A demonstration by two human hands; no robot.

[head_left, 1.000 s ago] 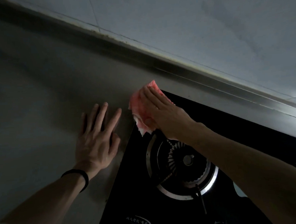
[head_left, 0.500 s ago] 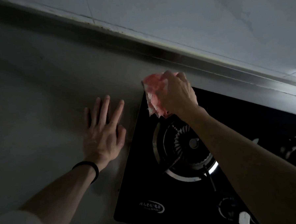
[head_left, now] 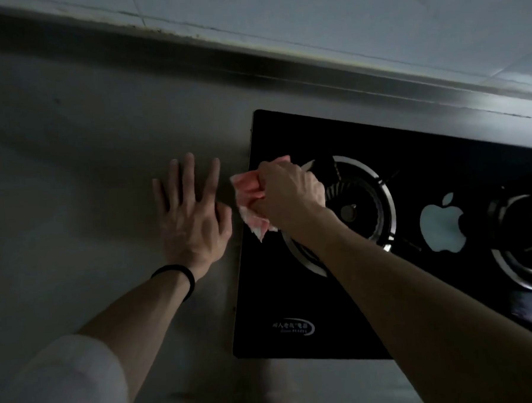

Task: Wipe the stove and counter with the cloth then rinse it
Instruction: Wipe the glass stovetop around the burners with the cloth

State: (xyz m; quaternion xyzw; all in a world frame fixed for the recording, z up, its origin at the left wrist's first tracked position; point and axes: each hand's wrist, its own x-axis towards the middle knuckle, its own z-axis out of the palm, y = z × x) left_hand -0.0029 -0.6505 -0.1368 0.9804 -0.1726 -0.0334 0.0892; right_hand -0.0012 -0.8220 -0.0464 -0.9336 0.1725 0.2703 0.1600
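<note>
**Stove wipe, left edge: cloth bunched in right hand**

Obs.: Low light. The right hand has its fingers curled round a crumpled pink cloth and presses it down at the left edge of the black glass gas stove. The left hand holds nothing. It lies palm down on the grey counter with its fingers straight and spread, apparently as a brace.

Position: The cloth sits over the seam where glass meets counter. It is between the left thumb and the left burner, just beside both. Cloth and thumb are very close, and I cannot tell if they touch. A loose corner trails toward the front of the glass. The right wrist covers part of the burner ring.

Step in hand (judgement): wiping the stove top. The counter and the rinse look not yet done.

Method notes:
- A wad cleans only a narrow strip, so flatten the cloth under the palm for wider contact.
- Run it along the seam, where grime would likely collect.
- Keep the trailing corner tucked in, as it could snag on the burner's pan supports.
- Work round the ring rather than over it.
- Keep the left hand planted but clear of the stroke path.
</note>
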